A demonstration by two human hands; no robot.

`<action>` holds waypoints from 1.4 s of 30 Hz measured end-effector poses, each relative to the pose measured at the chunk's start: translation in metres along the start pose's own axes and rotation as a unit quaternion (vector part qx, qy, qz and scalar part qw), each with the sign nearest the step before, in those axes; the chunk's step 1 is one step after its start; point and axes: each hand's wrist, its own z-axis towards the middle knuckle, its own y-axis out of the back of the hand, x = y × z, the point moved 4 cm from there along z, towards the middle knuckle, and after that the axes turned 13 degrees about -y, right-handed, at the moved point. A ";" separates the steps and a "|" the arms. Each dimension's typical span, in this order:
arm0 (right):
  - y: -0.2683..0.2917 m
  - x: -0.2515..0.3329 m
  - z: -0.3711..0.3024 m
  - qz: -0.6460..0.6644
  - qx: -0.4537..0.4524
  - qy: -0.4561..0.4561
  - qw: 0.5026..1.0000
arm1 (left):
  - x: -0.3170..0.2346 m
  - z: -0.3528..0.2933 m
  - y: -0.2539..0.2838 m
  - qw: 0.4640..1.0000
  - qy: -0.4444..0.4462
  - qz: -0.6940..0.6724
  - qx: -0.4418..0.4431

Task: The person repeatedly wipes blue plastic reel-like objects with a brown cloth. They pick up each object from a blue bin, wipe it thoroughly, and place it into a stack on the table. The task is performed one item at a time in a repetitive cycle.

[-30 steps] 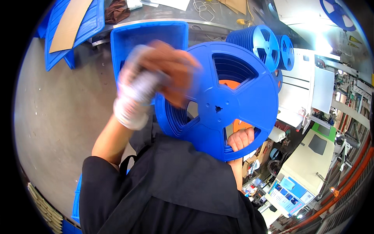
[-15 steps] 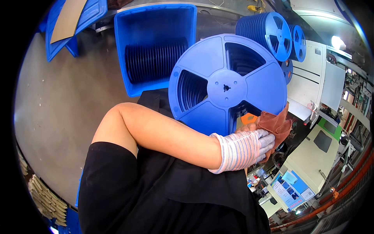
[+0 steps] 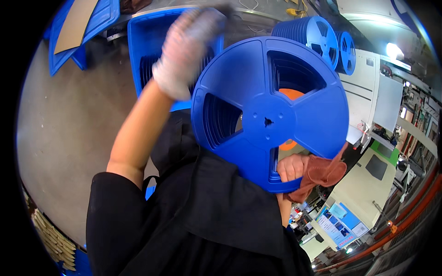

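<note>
Holding the reel and now the cloth, lower right, my right hand frees my left hand, upper left (blurred; its grip I cannot tell).

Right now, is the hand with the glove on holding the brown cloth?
No, the brown cloth is by the bare right hand at the edge of the blue reel, away from the blurred, gloved left hand.

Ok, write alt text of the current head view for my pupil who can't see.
The bare right hand grips the lower edge of a stack of large blue reels, brown cloth beside the hand. The gloved left hand is a blur against a blue bin.
</note>
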 end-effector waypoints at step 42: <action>-0.019 -0.008 0.018 -0.039 0.058 -0.088 0.994 | 0.122 0.088 -0.013 0.873 0.231 0.098 0.418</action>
